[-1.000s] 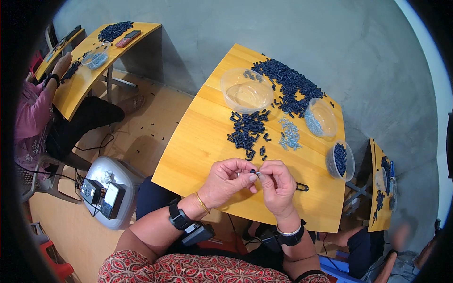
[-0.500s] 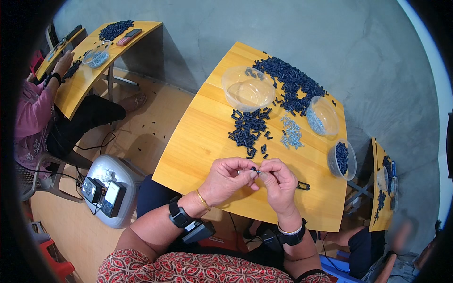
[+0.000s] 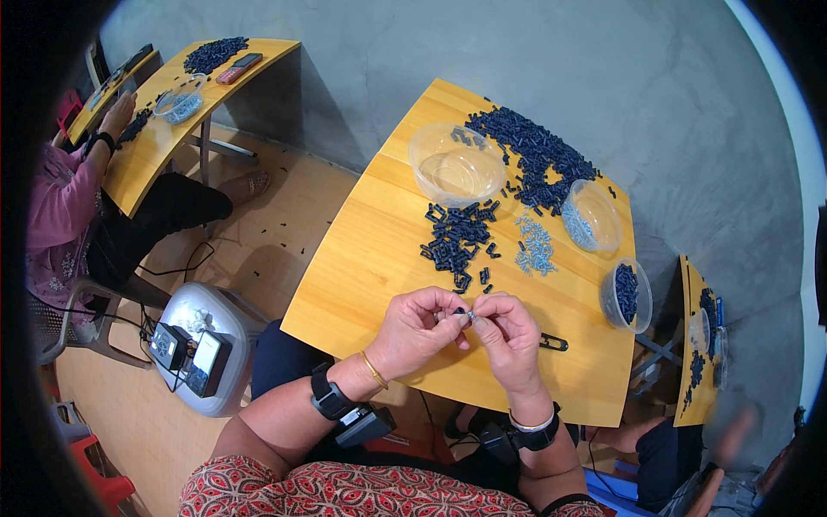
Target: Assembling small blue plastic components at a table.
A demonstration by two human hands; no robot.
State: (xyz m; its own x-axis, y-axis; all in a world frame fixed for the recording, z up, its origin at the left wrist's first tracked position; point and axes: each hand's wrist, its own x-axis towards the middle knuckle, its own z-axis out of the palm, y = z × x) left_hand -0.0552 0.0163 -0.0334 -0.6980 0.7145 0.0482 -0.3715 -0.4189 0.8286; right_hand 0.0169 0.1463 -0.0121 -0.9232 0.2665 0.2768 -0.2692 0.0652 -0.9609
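Black part (image 3: 460, 312) up over the counter (image 3: 362, 276)
From here, left fingers (image 3: 448, 327) grip it, right fingers (image 3: 492, 333) pinch a silver bit (image 3: 471, 316) by its end; imo keep 'em lined up.

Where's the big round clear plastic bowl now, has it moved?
No, the big round clear plastic bowl hasn't shifted either way on the yellow wooden table.

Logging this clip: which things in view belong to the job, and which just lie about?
Likely the job's: left hand, right hand, dark piece between them, near dark pile, silvery pile.

Probably lying about: red phone, black boxes at lower left.
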